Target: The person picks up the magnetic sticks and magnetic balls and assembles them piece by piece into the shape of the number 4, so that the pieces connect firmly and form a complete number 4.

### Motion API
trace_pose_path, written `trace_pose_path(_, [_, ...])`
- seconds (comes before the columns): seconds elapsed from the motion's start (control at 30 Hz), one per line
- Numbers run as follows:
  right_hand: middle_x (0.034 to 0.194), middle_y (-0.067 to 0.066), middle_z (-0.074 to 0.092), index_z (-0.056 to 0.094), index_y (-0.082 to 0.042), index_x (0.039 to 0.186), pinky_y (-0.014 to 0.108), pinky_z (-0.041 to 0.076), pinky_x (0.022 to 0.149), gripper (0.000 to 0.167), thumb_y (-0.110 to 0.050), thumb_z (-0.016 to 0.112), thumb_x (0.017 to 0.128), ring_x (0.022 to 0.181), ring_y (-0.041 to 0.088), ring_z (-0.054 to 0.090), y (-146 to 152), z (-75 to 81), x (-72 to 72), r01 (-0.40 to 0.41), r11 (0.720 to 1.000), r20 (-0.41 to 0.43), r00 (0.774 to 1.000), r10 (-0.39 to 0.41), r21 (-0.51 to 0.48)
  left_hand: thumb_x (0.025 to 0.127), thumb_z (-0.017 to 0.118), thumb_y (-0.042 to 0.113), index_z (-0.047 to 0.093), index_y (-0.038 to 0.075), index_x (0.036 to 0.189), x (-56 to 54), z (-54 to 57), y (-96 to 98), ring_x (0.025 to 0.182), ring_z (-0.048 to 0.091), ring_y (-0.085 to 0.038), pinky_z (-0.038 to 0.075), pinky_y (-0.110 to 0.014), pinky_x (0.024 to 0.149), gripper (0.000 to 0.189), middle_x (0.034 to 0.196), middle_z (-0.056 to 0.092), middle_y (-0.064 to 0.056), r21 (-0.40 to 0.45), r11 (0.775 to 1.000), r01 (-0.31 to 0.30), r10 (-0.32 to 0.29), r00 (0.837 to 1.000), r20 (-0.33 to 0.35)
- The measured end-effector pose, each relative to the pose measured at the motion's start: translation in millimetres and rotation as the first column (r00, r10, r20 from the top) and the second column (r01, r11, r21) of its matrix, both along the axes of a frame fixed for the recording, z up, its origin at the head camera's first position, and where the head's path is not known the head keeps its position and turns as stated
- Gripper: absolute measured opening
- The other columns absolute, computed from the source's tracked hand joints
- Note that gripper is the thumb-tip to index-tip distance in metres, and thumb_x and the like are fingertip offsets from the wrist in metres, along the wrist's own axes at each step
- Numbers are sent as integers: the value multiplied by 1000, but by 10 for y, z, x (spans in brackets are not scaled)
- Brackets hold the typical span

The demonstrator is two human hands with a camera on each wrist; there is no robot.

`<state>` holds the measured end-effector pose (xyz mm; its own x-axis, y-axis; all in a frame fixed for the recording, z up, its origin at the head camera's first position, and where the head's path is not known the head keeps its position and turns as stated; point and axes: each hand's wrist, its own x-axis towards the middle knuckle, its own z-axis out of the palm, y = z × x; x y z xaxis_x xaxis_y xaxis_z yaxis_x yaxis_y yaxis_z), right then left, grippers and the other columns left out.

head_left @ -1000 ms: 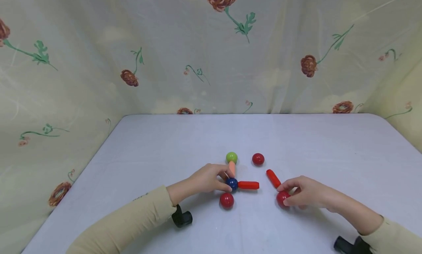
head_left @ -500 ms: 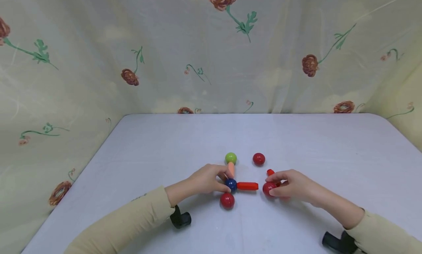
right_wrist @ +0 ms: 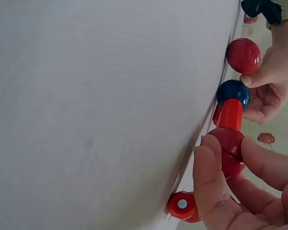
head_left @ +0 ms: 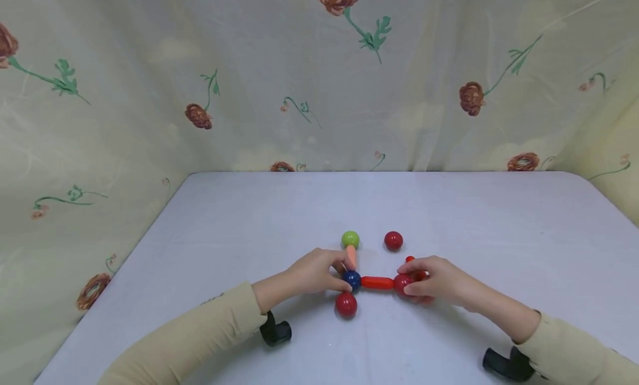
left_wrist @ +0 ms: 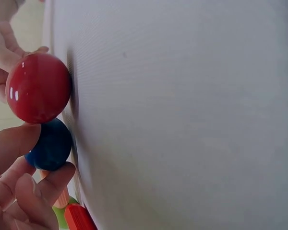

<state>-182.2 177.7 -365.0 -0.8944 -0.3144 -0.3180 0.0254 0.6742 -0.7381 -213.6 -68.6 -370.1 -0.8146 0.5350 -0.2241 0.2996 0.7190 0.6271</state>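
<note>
My left hand [head_left: 319,269] pinches a dark blue ball [head_left: 351,280] between thumb and fingers. A salmon rod [head_left: 351,256] runs back from the blue ball toward a green ball [head_left: 350,239]. On its right, a red rod [head_left: 377,283] lies between the blue ball and a red ball [head_left: 402,285]. My right hand [head_left: 444,282] pinches that red ball with thumb and fingertips. Another red rod [right_wrist: 181,205], a pale disc in its end, sits beside the right hand and is partly hidden. In the left wrist view, a second red ball [left_wrist: 39,87] appears against the blue one.
A third red ball [head_left: 393,241] lies farther back, right of the green ball. The white-covered table [head_left: 279,207] ends at a flowered curtain [head_left: 249,69]. Part of a red piece [left_wrist: 79,218] shows beyond the left fingers in the left wrist view.
My right hand has moved left with its red ball, which now meets the free end of the red rod. The left hand keeps its hold on the blue ball, nearly still.
</note>
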Motion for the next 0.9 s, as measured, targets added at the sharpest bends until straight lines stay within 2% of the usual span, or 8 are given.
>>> trace_pose_path(0.2, [101,12,55,57,0,117,30,53,62,40,-8,69,79,84,19,53,-24,14,3,-10,1000,-14,1000,10,20,74,76,17,62,17,97,-2,1,8,77,55,-7,44,-19,59,27,94,67,0,-12,1000,8,-8,1000,-25])
trace_pose_path(0.47, [98,12,56,56,3,117,29,52,59,39,-5,68,80,64,15,57,-80,23,5,-23,999,-35,999,24,26,73,77,18,62,16,97,4,-3,0,78,55,-9,46,-21,57,29,94,66,-1,-9,1000,-14,14,1000,-5])
trace_pose_path(0.7, [95,11,56,56,2,118,29,52,57,40,-5,68,80,61,15,56,-95,33,-8,-29,999,-40,999,31,36,76,75,19,62,16,101,1,0,-21,71,55,-10,47,-23,52,28,97,66,-3,0,1000,-6,6,1000,18])
trace_pose_path(0.9, [96,11,57,56,3,118,29,52,57,40,-5,67,80,60,15,57,-85,62,-11,-31,999,-33,999,32,41,76,74,21,63,17,105,-5,-25,-34,71,55,-8,46,-22,52,31,97,66,-2,-4,1000,11,-11,1000,-9])
